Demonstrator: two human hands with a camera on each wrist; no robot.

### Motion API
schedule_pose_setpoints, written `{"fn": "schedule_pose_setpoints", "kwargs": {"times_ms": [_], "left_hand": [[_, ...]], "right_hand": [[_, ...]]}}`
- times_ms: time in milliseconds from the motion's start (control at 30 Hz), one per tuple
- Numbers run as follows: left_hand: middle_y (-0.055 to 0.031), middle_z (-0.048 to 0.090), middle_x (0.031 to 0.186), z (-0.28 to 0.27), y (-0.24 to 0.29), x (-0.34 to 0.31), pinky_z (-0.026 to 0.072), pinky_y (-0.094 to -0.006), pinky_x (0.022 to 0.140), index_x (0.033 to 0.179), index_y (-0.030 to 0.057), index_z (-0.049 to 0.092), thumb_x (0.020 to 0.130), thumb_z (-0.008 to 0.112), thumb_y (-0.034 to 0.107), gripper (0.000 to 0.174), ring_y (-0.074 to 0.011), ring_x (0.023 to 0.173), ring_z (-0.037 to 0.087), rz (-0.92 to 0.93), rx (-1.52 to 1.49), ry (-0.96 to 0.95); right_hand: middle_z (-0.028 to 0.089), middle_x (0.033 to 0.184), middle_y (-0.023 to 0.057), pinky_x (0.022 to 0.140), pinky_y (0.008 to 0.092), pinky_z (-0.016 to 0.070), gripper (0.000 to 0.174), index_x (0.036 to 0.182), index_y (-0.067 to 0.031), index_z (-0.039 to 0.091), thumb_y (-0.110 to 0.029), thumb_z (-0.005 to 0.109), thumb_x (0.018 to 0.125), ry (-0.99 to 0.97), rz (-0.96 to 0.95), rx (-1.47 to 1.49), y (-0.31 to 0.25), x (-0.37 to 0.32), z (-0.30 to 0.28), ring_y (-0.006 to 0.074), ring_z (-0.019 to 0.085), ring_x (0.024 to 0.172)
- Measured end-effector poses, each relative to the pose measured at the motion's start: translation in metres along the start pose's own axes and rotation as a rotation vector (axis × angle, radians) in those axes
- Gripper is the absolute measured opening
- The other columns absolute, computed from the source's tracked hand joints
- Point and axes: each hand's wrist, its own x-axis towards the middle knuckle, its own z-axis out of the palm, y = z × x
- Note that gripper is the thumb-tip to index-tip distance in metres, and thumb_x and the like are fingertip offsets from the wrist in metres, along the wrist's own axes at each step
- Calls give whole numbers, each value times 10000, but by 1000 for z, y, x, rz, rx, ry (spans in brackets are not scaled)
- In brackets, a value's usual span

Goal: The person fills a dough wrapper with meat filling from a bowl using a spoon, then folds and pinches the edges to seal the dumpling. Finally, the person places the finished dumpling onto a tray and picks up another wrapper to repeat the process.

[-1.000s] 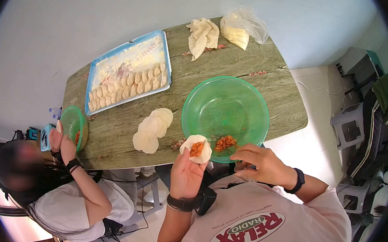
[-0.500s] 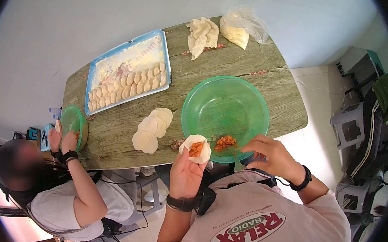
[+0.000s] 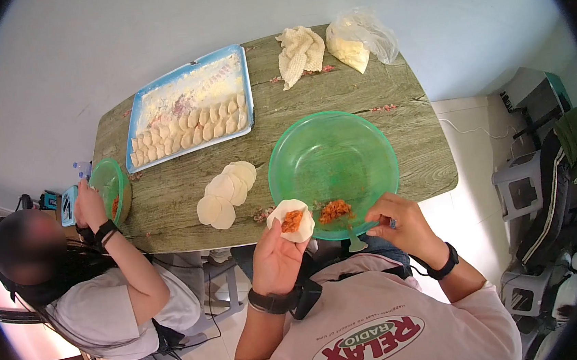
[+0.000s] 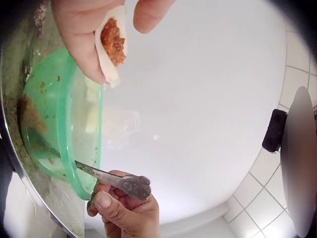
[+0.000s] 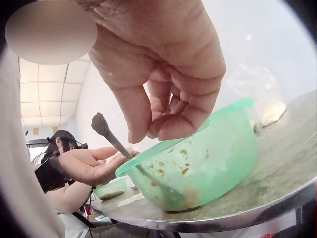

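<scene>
In the head view my left hand holds a round dumpling wrapper with orange-red filling in its middle. The left wrist view shows the wrapper's edge resting along curled fingers, the thumb apart. A large green plastic bowl stands just ahead, with a small heap of filling at its near side. A metal spoon leans over the bowl's rim, handle outward. Near that rim, my right hand is beside the handle, its fingers loosely bent and holding nothing.
A stack of bare wrappers lies left of the bowl. Behind it, a blue-rimmed tray bears flour and rows of dumplings. A cloth and plastic bag lie at the back. At left, another person works over a smaller green bowl.
My right hand has let go of the spoon and moved right, away from its handle. My left hand keeps the filled wrapper in place. The other person's hands have come together.
</scene>
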Motion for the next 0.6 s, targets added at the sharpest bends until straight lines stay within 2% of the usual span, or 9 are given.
{"fn": "schedule_pose_setpoints", "kwargs": {"times_ms": [133,200,300,400,467,500,567,600], "left_hand": [[-171,418,1348,0,1,0,319,-425,1079,1321,-30,330,964,433,219,447,-317,1268,393,-6,7,0],[-170,415,1351,2,1,0,319,-425,1079,1324,-29,329,964,434,221,451,-317,1269,393,-11,9,-7],[-170,409,1356,12,5,-2,327,-419,1074,1328,-30,327,968,423,232,456,-317,1267,396,-1,50,-32],[-167,406,1360,22,8,-2,332,-403,1073,1334,-36,317,941,464,166,465,-307,1266,402,-31,25,-69],[-159,414,1356,28,8,-1,335,-378,1071,1344,-27,310,863,535,25,534,-287,1271,404,-10,232,-149],[-159,414,1356,32,8,-1,335,-378,1071,1344,-27,310,863,535,25,534,-287,1271,404,-10,235,-150],[-149,420,1353,39,8,-2,346,-352,1062,1354,-12,308,771,569,-96,644,-266,1278,402,-24,353,-208],[-149,420,1353,40,7,-2,346,-352,1062,1354,-12,308,771,569,-96,644,-266,1278,402,-23,355,-209]], "right_hand": [[550,753,93,552,296,455,230,864,-37,608,15,730,675,33,-8,23,1,1,-3,207,580,630],[565,734,62,546,242,439,191,816,-14,623,-1,748,673,90,17,39,7,1,-5,131,555,615],[563,749,86,519,269,409,163,844,-28,628,-1,716,710,124,20,105,10,2,-8,170,529,587],[574,759,78,522,265,416,170,857,-23,628,5,712,712,181,-51,46,3,9,-11,167,530,580],[574,758,76,525,265,419,168,858,-23,629,5,710,714,198,-96,51,-6,16,-10,166,533,581],[573,757,73,527,264,422,167,860,-23,629,5,708,716,214,-140,57,-10,19,-10,164,535,581],[572,759,74,529,264,426,165,861,-24,629,6,706,719,203,-157,58,-16,22,-9,163,541,587],[572,761,74,531,264,429,163,863,-25,629,8,703,721,190,-172,59,-18,23,-8,163,547,593]]}}
